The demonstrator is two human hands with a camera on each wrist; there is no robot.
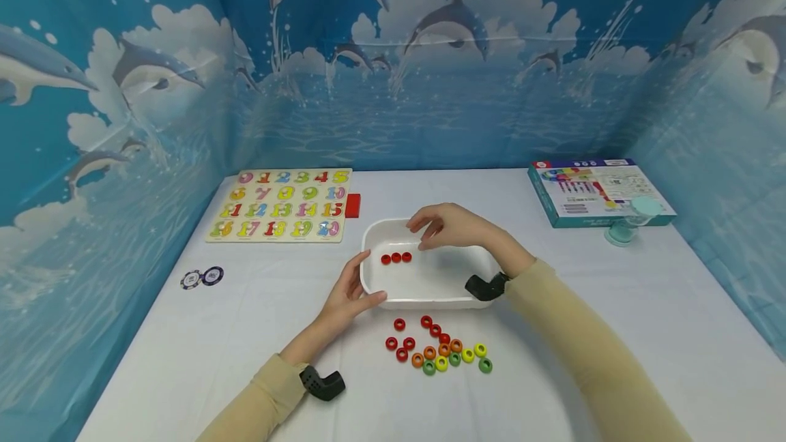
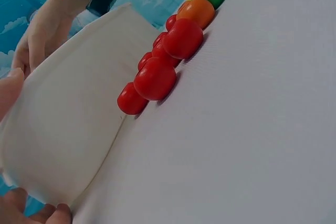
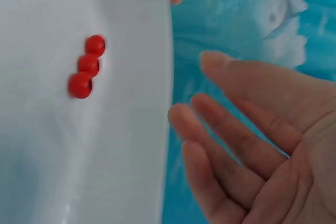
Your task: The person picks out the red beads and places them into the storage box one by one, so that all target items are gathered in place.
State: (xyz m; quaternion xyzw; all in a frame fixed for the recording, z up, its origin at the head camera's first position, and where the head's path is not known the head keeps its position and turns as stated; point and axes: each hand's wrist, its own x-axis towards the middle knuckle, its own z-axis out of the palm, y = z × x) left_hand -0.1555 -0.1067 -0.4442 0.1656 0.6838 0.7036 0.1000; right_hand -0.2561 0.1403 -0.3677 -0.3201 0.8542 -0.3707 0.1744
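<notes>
A white rectangular tray stands in the middle of the table, with three red ring beads in a short row inside at its left. My left hand grips the tray's left end, thumb at the near rim and fingers round the side. Over the far rim hovers my right hand, its fingers loosely bent; in the right wrist view nothing lies between fingers and thumb. In front of the tray several loose beads lie on the cloth: red beads, orange beads, yellow beads and green beads.
A number puzzle board lies at the back left with a red block at its right edge. Two round chips lie at the left. A boxed set and a pale green hourglass-like item are at the back right.
</notes>
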